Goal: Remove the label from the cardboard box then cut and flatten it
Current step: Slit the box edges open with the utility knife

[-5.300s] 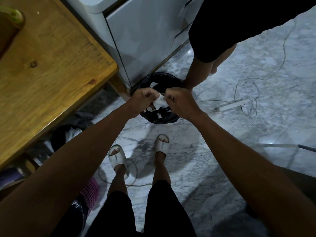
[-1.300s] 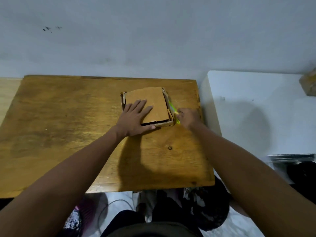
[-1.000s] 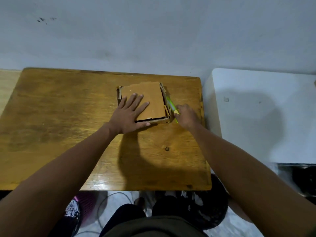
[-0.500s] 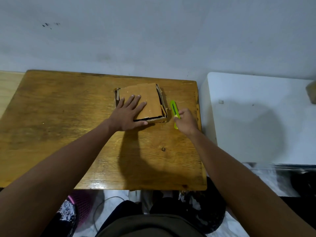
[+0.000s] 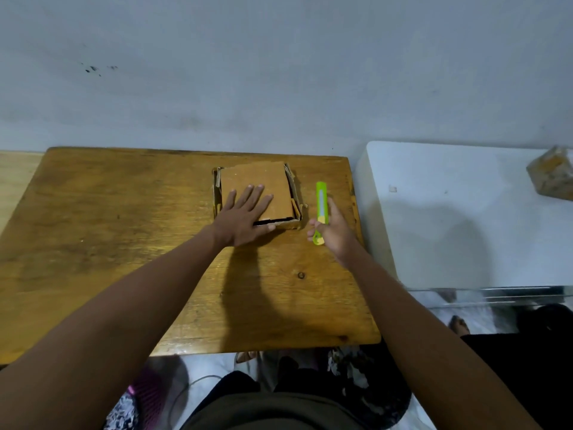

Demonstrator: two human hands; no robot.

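Observation:
A small brown cardboard box [image 5: 273,184] lies on the wooden table [image 5: 124,237] near its far right part, its top flap laid flat. My left hand [image 5: 245,217] presses down on the flap with straight, spread fingers. To the right of the box, my right hand [image 5: 333,231] grips the near end of a bright green utility knife [image 5: 321,201]. The knife points away from me, parallel to the box's right side and apart from it. No label shows on the box's top.
A white cabinet top [image 5: 465,212] stands right of the table, with a brown wrapped block [image 5: 552,173] at its far right edge. A grey wall runs behind. Below the table's near edge are a black bin bag [image 5: 372,383] and marble floor.
Five seconds ago both hands held a scrap of label over a bin on the floor. Since then my left hand pressed the box flat and my right picked the green knife up from beside it.

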